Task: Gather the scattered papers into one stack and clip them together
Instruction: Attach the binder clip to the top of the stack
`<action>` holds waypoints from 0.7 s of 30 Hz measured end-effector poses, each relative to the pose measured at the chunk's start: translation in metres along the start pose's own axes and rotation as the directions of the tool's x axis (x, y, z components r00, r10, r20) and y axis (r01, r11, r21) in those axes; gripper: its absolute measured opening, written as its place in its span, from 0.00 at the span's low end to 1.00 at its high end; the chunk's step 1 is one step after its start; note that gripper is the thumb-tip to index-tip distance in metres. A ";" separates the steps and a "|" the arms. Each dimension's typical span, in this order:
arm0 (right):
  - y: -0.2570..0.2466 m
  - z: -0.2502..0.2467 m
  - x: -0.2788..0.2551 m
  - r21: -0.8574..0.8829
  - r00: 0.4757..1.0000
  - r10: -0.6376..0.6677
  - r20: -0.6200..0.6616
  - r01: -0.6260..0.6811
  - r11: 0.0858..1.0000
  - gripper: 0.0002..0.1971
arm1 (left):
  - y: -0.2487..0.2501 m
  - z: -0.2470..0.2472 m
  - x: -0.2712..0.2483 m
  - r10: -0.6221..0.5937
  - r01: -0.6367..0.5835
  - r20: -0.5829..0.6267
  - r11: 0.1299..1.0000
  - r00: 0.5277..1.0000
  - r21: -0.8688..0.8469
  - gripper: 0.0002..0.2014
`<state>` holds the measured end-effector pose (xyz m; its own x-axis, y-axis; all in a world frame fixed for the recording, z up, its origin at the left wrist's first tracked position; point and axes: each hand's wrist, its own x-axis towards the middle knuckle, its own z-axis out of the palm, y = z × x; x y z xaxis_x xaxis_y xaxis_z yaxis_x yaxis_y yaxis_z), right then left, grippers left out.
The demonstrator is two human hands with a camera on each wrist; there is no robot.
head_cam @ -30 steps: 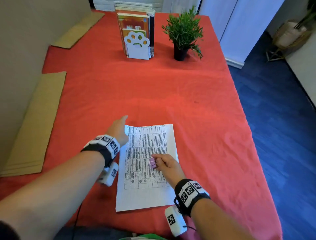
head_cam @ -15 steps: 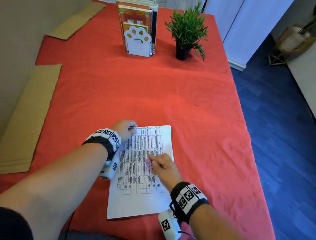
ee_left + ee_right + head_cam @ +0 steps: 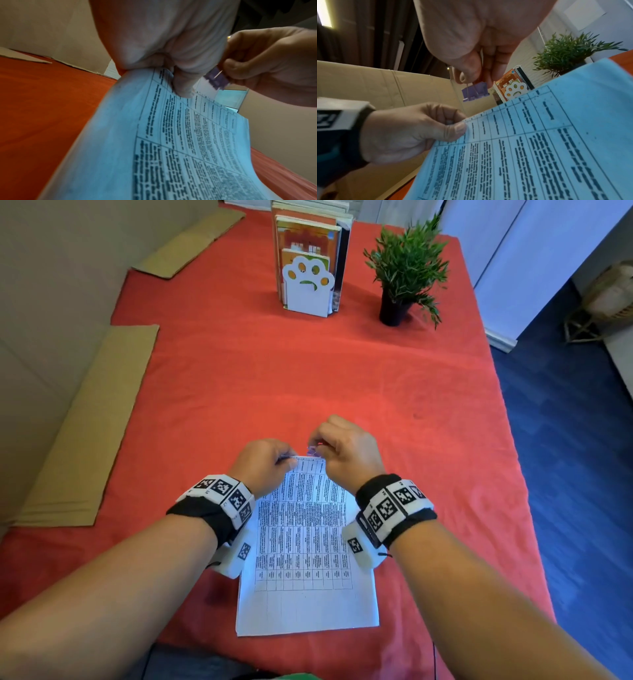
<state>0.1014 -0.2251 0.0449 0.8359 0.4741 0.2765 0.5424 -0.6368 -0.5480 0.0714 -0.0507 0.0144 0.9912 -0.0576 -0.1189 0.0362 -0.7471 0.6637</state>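
A stack of white papers [image 3: 305,546] printed with a table lies near the front edge of the red tablecloth [image 3: 308,385]. My left hand [image 3: 265,462] pinches the stack's far left corner between thumb and fingers and lifts it, so the sheets [image 3: 171,142] curve upward. My right hand [image 3: 342,453] pinches a small purple binder clip [image 3: 475,93] by its wire handles, just above the far edge of the papers [image 3: 539,135]. The clip [image 3: 216,79] hangs close beside my left thumb and is not on the paper.
A white paw-shaped bookend with books [image 3: 308,285] and a small potted plant [image 3: 406,273] stand at the far side of the table. Flat cardboard sheets [image 3: 89,426] lie along the left edge. Blue floor [image 3: 565,474] drops off at the right.
My right hand carried the purple clip from the middle of the page to its far edge. My left hand closed on the far left corner and lifted it.
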 end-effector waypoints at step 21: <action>-0.009 0.026 -0.044 -0.398 0.975 -0.217 0.050 0.219 0.891 0.08 | 0.005 -0.011 -0.006 0.008 -0.008 -0.046 1.000 0.999 -0.004 0.04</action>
<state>0.0574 -0.2248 0.0170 0.6931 0.6309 0.3487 0.6994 -0.7056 -0.1137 0.0672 -0.0466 0.0270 0.9963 -0.0325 -0.0795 0.0290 -0.7439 0.6677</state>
